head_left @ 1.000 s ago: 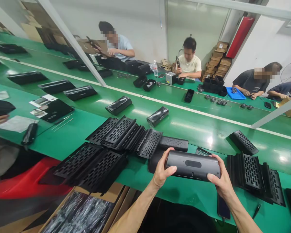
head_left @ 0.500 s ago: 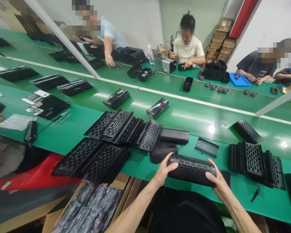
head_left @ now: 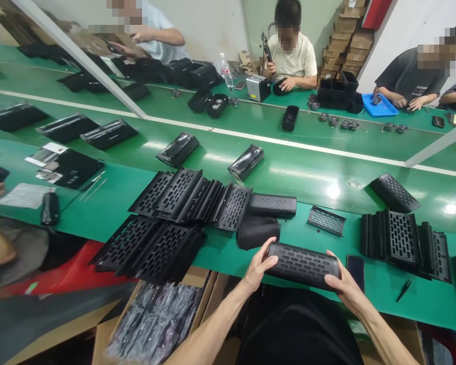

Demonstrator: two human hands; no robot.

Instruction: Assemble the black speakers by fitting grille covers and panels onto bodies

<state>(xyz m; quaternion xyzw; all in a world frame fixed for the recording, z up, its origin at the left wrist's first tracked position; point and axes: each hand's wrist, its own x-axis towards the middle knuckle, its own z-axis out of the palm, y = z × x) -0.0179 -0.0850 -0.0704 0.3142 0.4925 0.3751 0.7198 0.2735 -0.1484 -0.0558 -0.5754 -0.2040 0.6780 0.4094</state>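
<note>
Between my two hands is a long black speaker casing (head_left: pixel 303 264) with rows of slots, held lengthwise above the near edge of the green table. My left hand (head_left: pixel 259 267) grips its left end, thumb on the front face. On the right end, my right hand (head_left: pixel 342 279) holds it the same way. Just behind it lie a black cloth-covered piece (head_left: pixel 257 233) and another slotted casing (head_left: pixel 273 205). A loose slotted grille panel (head_left: pixel 327 221) rests to the right of these, and a dark phone (head_left: pixel 355 272) is beside my right hand.
Stacks of slotted black panels stand at left (head_left: pixel 152 248) and right (head_left: pixel 401 238). Tweezers (head_left: pixel 404 290) lie at the right. An open carton (head_left: pixel 155 319) of plastic-wrapped parts sits below the table's edge. Wrapped black units (head_left: pixel 246 161) lie on the green belt; co-workers sit beyond.
The casing has rolled in my hands, so its slotted face shows more fully. Both hands keep their grip. My view has shifted slightly, and the far-left co-worker's arm has come up off the table.
</note>
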